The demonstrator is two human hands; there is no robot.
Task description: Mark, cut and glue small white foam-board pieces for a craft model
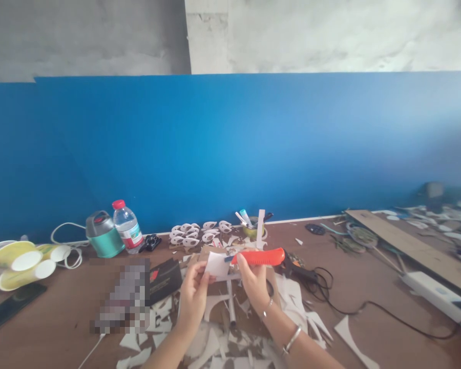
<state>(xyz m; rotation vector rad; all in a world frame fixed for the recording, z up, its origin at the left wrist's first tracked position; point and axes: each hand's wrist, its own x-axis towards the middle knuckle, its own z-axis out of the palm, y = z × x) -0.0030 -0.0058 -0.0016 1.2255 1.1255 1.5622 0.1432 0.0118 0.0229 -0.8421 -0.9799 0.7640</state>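
My left hand (194, 289) pinches a small white piece of card (217, 264) between thumb and fingers, above the littered middle of the table. My right hand (253, 281) is closed round an orange-red utility knife (263, 257). The knife points left, and its dark tip is at the card's right edge; whether it touches is too small to tell. Below both hands lie many white offcuts (215, 302) and a pale tube (230, 302). Behind them stand rows of white leaf-shaped loops (190, 241).
On the left are paper cups (26, 260), a phone (13, 307), a teal-and-grey container (105, 236) and a water bottle (128, 228). A small pot of tools (249, 231) stands behind. At right, a black cable (388, 318) runs near a white power strip (434, 297) and a cardboard strip (407, 246).
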